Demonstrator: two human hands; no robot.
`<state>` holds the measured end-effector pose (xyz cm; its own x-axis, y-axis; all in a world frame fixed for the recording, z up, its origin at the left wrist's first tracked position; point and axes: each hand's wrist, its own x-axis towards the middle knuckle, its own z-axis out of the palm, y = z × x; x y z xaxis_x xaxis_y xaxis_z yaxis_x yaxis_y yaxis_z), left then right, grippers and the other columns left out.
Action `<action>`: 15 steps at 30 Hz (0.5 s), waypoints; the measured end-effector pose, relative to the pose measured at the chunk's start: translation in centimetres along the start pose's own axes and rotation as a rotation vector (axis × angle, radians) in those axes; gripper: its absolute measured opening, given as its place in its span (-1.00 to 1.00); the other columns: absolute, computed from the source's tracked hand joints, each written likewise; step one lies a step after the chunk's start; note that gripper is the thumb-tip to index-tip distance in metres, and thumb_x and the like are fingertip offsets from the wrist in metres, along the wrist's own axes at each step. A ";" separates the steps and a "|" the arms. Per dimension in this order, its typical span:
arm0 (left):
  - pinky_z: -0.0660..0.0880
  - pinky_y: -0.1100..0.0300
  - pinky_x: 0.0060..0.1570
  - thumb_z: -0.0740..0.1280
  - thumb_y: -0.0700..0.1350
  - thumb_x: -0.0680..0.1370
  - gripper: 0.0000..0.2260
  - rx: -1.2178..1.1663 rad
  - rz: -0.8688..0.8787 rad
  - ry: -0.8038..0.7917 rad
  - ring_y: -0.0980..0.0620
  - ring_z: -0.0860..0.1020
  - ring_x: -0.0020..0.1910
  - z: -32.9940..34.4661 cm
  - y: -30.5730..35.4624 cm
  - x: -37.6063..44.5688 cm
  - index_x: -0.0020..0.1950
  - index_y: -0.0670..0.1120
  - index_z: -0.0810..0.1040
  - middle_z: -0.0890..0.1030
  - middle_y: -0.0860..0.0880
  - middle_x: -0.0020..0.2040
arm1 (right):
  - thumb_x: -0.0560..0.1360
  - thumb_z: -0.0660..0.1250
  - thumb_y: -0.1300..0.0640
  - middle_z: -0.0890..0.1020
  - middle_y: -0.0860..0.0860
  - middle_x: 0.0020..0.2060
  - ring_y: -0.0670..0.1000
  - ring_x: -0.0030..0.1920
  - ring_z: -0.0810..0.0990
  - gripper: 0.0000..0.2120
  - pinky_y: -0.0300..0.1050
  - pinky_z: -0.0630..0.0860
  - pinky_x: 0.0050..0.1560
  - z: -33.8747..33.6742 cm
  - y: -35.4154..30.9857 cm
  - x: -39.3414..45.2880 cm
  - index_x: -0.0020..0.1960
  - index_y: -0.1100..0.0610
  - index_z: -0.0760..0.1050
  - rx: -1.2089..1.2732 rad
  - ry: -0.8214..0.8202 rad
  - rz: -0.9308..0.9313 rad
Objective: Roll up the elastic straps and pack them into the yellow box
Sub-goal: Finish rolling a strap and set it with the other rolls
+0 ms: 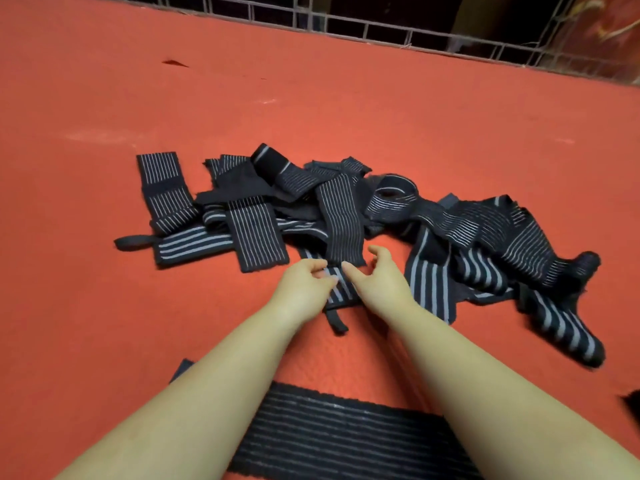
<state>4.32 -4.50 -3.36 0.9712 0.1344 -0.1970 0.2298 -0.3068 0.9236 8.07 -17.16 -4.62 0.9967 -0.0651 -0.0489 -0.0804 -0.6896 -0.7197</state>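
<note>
Lying nearest the viewer, one flat elastic strap (332, 434) spans the orange-red surface (104, 306) crosswise, passing under both bare forearms. Beyond it, the left hand (304, 284) pinches the near end of a wide-striped strap (337, 289) between curled fingers and thumb, while the right hand (375, 278) hovers just beside it with thumb and fingers spread apart in a wide, loose curve, holding nothing. A short black tab (337, 322) trails from this strap toward the viewer. Just past the hands sits a tangled pile of dark straps with pale stripes (346, 209), some flat, some folded over one another; a loosely coiled strap (393, 199) rests near its middle. To the right, a wide-striped strap (568, 330) stretches away from the pile toward the near right. At the far edge, a wire grid fence (381, 32) borders the surface. No yellow box appears anywhere in view
</note>
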 end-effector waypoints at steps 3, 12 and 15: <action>0.40 0.32 -0.32 0.26 -0.24 0.57 -0.55 -0.191 -0.065 -0.022 0.14 0.47 -0.32 1.2 0.9 2.6 0.45 -0.20 0.26 0.55 -0.03 0.08 | 0.50 0.33 -0.09 0.46 0.08 0.32 0.10 0.28 0.48 -0.34 -0.10 0.37 0.20 0.8 -0.4 2.7 0.48 0.09 0.15 0.048 0.026 0.075; 0.53 0.28 -0.28 0.25 -0.23 0.58 -0.83 -0.436 -0.136 0.017 0.09 0.54 -0.32 1.1 0.6 4.3 -0.19 -0.05 0.47 0.56 -0.07 -0.22 | 0.54 0.32 0.06 0.52 0.05 -0.41 -0.07 -0.44 0.45 -0.71 -0.22 0.43 -0.38 0.7 -1.4 4.4 0.01 0.32 0.55 0.630 0.132 0.215; 0.52 0.22 -0.19 0.24 -0.22 0.57 -0.81 -0.533 -0.130 0.001 0.06 0.55 -0.30 1.1 1.2 2.8 -0.22 0.00 0.46 0.58 -0.04 -0.24 | 0.51 0.34 -0.01 0.37 0.03 -0.52 -0.03 -0.47 0.32 -0.65 -0.10 0.29 -0.36 0.0 -1.6 2.5 -0.26 0.27 0.49 0.669 0.140 0.133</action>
<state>7.40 -5.50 -3.14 0.9368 0.1401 -0.3205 0.2836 0.2322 0.9304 10.72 -16.25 -3.62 0.9642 -0.2417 -0.1087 -0.1314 -0.0799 -0.9881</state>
